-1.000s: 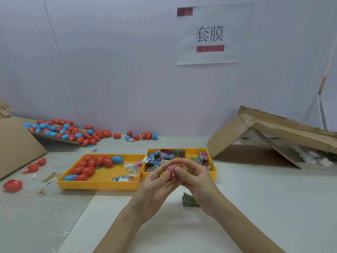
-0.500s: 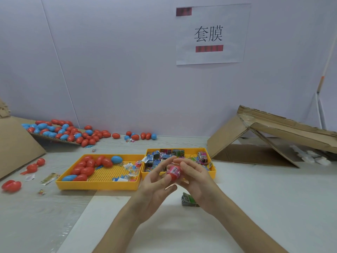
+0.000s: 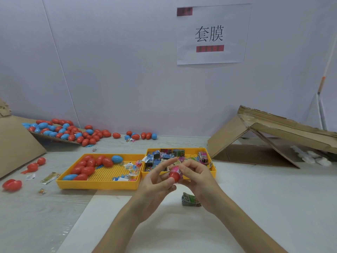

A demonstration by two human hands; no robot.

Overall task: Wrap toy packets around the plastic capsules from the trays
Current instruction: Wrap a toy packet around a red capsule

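Just below frame centre, above the white table (image 3: 255,207), right hand (image 3: 198,179) has its fingers curled round a red capsule (image 3: 174,177), with a pink toy packet (image 3: 176,169) sleeved over its upper end. Left hand (image 3: 156,181) sits alongside, fingers straight and spread, thumb against the capsule's lower side: supporting, not clamping.

Capsule looks like light, hollow, hard plastic. It is smooth and egg-shaped, so likely slippery and apt to squirt out of a pinch. Best held round the bare red belly, leaving the top free.

Packet looks like thin printed film: soft, crumples, could tear if yanked (seam not visible). Work it down by its rim with the fingertips.

Lower right of the hands, a spare green packet (image 3: 190,199) lies on the table. Yellow tray (image 3: 98,186) left of centre holds red and blue capsules. Second yellow tray (image 3: 211,172) beside it holds more packets.
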